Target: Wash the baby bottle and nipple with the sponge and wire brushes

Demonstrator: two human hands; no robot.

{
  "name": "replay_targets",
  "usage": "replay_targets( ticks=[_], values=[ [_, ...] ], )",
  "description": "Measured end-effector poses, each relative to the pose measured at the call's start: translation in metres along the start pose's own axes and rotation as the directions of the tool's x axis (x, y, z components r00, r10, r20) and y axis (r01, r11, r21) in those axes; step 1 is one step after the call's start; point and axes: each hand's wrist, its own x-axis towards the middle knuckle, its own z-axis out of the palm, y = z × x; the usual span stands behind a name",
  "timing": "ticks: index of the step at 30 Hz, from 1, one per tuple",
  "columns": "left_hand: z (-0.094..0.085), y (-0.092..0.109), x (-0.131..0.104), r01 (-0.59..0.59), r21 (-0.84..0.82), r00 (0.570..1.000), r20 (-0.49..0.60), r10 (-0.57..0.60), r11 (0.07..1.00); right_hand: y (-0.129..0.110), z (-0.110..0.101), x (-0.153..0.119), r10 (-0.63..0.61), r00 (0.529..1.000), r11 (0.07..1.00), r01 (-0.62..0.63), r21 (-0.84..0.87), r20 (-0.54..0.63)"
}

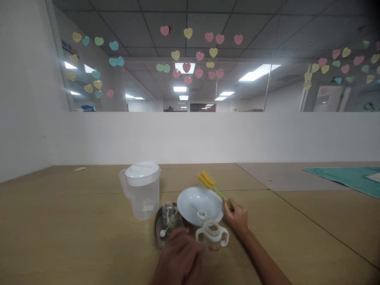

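Note:
My right hand (236, 217) is closed around the green handle of a bottle brush (207, 180). Its yellow sponge head points up and left above the far rim of a white bowl (188, 198). Inside the bowl lie a white ring (201, 215) and a thin stick-like piece. A clear baby bottle (212, 237) with two white handles stands upright without a lid, just in front of the bowl. My left hand (184, 253) is blurred by motion, left of the bottle and near a dark oval tray (158, 233). On that tray are a clear cap (168, 211) and a straw piece with a white end (163, 233).
A translucent lidded jug (144, 198) stands behind the tray on the left, handle to the left. A small flat pale piece (80, 169) lies at the table's far left. Green cloth (350, 178) covers the far right. Behind the table is a white wall (190, 136) with windows.

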Motion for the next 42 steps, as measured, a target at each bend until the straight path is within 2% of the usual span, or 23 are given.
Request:
replay_targets(
  ticks=[2, 4, 6, 8, 11, 13, 19, 23, 29, 34, 36, 38, 42],
  values=[
    [0.013, -0.019, 0.039, 0.135, -0.004, 0.99, 0.027, -0.135, 0.991, -0.001, -0.001, 0.0, 0.014, 1.0, 1.0, -0.014, 0.013, 0.009],
    [0.027, -0.035, 0.07, 0.2, 0.051, 0.974, 0.097, -0.205, 0.978, -0.002, -0.002, 0.0, 0.029, 1.0, 0.999, -0.029, 0.021, 0.006],
    [0.041, -0.049, 0.091, 0.215, 0.172, 0.949, 0.195, -0.247, 0.961, -0.003, -0.001, 0.001, 0.042, 0.999, 0.999, -0.042, 0.023, -0.003],
    [0.055, -0.062, 0.105, 0.17, 0.286, 0.911, 0.319, -0.26, 0.943, -0.003, 0.0, 0.001, 0.033, 0.999, 0.999, -0.033, 0.028, -0.003],
    [0.075, -0.08, 0.117, 0.155, 0.405, 0.806, 0.476, -0.353, 0.901, -0.003, 0.002, 0.002, 0.017, 1.0, 0.999, -0.017, 0.043, -0.005],
    [0.087, -0.089, 0.122, 0.165, 0.424, 0.751, 0.531, -0.392, 0.891, -0.004, 0.003, 0.003, 0.024, 1.0, 0.998, -0.023, 0.05, -0.011],
    [0.109, -0.099, 0.124, 0.195, 0.421, 0.63, 0.639, -0.442, 0.886, -0.004, 0.002, 0.004, 0.036, 0.999, 0.998, -0.035, 0.06, -0.01],
    [0.112, -0.097, 0.125, 0.203, 0.44, 0.585, 0.662, -0.469, 0.875, -0.002, 0.002, 0.004, 0.025, 1.0, 0.998, -0.025, 0.05, -0.011],
    [0.113, -0.089, 0.128, 0.197, 0.423, 0.569, 0.686, -0.454, 0.885, -0.002, 0.0, 0.006, 0.037, 0.999, 0.998, -0.037, 0.043, -0.006],
    [0.114, -0.089, 0.127, 0.19, 0.335, 0.546, 0.746, -0.382, 0.923, -0.005, -0.002, 0.006, 0.021, 1.0, 0.998, -0.022, 0.057, 0.007],
    [0.112, -0.092, 0.128, 0.188, 0.297, 0.552, 0.756, -0.351, 0.936, -0.006, -0.003, 0.007, 0.024, 1.0, 0.997, -0.024, 0.071, 0.01],
    [0.107, -0.095, 0.131, 0.207, 0.238, 0.594, 0.74, -0.315, 0.949, -0.006, -0.003, 0.008, 0.034, 0.999, 0.996, -0.034, 0.08, 0.005],
    [0.091, -0.098, 0.141, 0.284, 0.097, 0.73, 0.624, -0.28, 0.954, -0.004, -0.002, 0.007, 0.049, 0.999, 0.996, -0.047, 0.079, -0.023]
  ],
)
